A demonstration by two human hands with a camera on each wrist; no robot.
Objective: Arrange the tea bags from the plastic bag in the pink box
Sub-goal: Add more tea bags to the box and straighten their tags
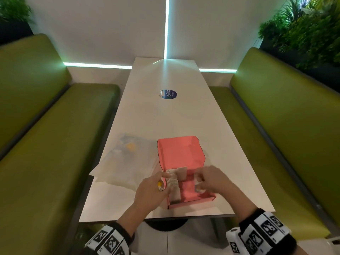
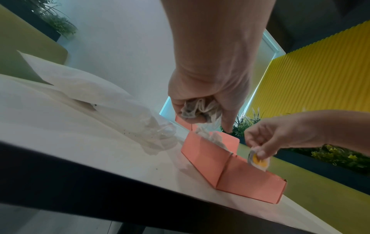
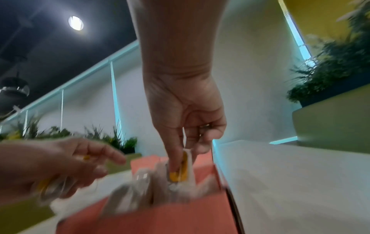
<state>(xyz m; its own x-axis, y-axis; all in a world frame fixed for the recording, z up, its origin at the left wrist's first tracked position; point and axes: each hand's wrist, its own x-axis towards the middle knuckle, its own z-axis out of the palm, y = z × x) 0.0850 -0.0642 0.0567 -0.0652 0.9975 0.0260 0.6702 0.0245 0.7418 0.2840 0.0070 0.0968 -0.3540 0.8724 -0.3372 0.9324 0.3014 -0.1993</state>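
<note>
The open pink box (image 1: 185, 157) lies near the table's front edge, its lid folded back. Several tea bags (image 1: 173, 182) stand in a row along its left side, with more at the back. My left hand (image 1: 162, 183) hovers over the box's left wall and grips a bunch of tea bags (image 2: 197, 110), its index finger pointing into the box. My right hand (image 1: 199, 182) is over the right half of the box and pinches one tea bag with a yellow tag (image 3: 180, 171) just above it. The plastic bag (image 1: 128, 162) lies left of the box.
A long white table (image 1: 165, 116) runs between two green benches (image 1: 46, 144), with a round blue sticker (image 1: 168, 94) at its middle. A white wall closes the far end, and plants (image 1: 312, 34) stand behind the benches.
</note>
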